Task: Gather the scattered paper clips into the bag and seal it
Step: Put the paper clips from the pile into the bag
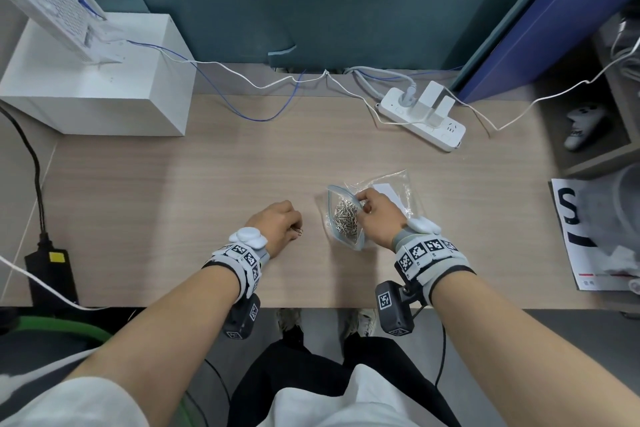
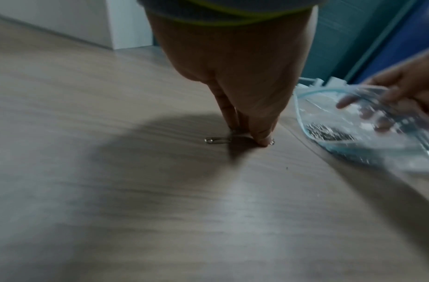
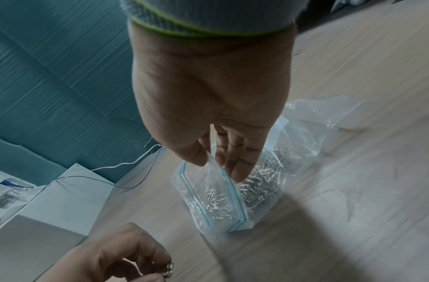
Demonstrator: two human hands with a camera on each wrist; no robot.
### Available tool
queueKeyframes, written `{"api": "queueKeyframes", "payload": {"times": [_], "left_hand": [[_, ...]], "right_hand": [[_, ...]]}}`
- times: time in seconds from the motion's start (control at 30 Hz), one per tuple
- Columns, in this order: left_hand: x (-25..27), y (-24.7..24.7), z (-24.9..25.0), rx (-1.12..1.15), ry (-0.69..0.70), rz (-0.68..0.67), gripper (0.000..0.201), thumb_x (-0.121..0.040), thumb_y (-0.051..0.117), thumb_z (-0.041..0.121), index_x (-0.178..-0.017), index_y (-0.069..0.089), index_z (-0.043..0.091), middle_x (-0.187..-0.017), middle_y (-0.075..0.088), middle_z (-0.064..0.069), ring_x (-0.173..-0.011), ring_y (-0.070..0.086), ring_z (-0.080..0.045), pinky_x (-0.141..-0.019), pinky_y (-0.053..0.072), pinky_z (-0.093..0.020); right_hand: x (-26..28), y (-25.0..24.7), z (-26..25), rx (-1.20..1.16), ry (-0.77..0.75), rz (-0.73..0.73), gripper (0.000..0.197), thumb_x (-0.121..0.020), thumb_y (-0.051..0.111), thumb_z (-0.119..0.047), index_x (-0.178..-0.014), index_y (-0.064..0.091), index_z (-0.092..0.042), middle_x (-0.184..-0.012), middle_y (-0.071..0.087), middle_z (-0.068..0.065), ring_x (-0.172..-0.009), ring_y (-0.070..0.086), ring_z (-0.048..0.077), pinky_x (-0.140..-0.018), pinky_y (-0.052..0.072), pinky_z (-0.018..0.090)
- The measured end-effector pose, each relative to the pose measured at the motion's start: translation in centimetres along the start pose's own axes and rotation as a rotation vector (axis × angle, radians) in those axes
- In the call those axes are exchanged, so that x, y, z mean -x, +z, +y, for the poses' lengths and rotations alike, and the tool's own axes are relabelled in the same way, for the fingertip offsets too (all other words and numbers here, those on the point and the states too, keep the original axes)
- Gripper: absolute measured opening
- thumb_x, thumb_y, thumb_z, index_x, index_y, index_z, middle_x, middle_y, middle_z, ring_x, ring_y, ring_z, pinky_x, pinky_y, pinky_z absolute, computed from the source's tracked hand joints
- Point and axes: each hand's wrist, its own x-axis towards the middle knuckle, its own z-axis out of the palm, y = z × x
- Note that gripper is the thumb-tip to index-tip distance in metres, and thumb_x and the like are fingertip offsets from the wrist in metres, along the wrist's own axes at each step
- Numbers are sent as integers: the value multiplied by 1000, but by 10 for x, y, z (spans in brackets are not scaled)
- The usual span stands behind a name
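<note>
A clear zip bag (image 1: 346, 218) with a blue seal strip lies on the wooden desk (image 1: 207, 184), its mouth open and a heap of silver paper clips (image 1: 345, 218) inside. My right hand (image 1: 375, 215) pinches the bag's upper lip (image 3: 210, 162) between thumb and fingers and holds the mouth open. My left hand (image 1: 277, 225) is to the left of the bag, fingers curled down, pinching loose paper clips (image 1: 298, 231) at the desk surface. One clip (image 2: 218, 140) lies flat beside the fingertips (image 2: 263, 140); the clips (image 3: 169, 268) show at the fingertips in the right wrist view.
A second clear bag (image 1: 398, 187) lies under and behind the zip bag. A white power strip (image 1: 422, 121) and loose cables (image 1: 263, 104) are at the back, a white box (image 1: 100, 80) at back left, printed paper (image 1: 588, 236) at the right edge.
</note>
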Motion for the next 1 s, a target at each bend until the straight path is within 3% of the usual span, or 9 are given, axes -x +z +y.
{"api": "queueKeyframes", "payload": {"times": [0.23,0.5,0.7,0.8,0.9,1.0], "left_hand": [[-2,4,6,-155,40,-30,9,-89,69,15,-89,61,20,-98,55,1,-93,54,-22,-65,51,-38],[-4,3,8,-289,74,-103,15,-90,62,11,-100,54,18,-100,55,-4,-87,56,-27,-59,44,-35],[-5,0,10,-339,77,-99,14,-91,54,17,-105,53,16,-98,59,-7,-81,60,-33,-58,47,-36],[-8,-4,13,-277,48,-101,14,-86,54,15,-99,56,15,-93,59,-8,-76,59,-34,-57,43,-34],[-14,-7,20,-114,-5,-63,11,-84,55,17,-94,54,20,-89,58,-3,-75,57,-33,-64,50,-37],[-24,-8,48,135,57,39,12,-83,62,15,-94,62,21,-86,61,3,-77,59,-24,-70,49,-32]], "right_hand": [[0,1,-2,-11,10,6,32,-91,55,-12,-120,59,-25,-112,60,11,-87,59,26,-79,47,32],[0,1,-4,-24,8,-11,31,-91,55,-12,-119,59,-25,-110,61,11,-85,60,25,-74,42,29],[2,0,-2,-30,5,-8,27,-92,56,-14,-116,59,-27,-109,61,8,-88,62,25,-74,41,29],[3,0,-2,-42,5,-6,28,-92,55,-11,-116,58,-26,-108,59,8,-83,57,22,-74,40,28],[4,0,-1,-42,-6,2,30,-92,55,-10,-118,59,-24,-105,59,8,-78,55,19,-70,39,27],[4,2,-2,-39,-5,12,31,-91,56,-9,-117,59,-25,-106,59,6,-79,55,17,-71,37,26]]}}
